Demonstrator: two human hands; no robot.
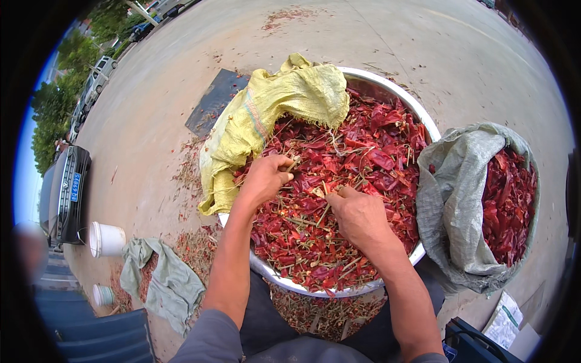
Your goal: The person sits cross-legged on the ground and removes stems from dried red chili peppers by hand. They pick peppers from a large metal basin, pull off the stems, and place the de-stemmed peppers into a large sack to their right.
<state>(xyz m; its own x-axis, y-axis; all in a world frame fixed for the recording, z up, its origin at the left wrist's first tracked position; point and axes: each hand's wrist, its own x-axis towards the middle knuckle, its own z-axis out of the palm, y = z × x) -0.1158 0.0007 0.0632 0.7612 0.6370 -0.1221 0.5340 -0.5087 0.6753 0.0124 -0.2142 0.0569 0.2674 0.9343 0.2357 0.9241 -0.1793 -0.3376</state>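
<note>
A wide round metal basin point(433, 128) in front of me is heaped with dried red chili peppers point(381, 158), broken pods and pale stems mixed together. My left hand point(266, 179) is over the left part of the heap, thumb and forefinger pinched on a short pale stem point(293, 164). To its right, my right hand point(362, 219) is closed low over the peppers, with a thin dried stem point(324, 214) at its fingertips. A yellow woven sack point(272, 100) drapes over the basin's far left rim, just beyond my left hand.
A grey woven sack point(451, 209) full of dried chilies stands against the basin's right side. On the ground at left are a white bucket point(108, 239), a smaller tub point(103, 295) and a crumpled green-grey sack point(166, 281). Parked cars, including a dark one point(65, 193), line the far left.
</note>
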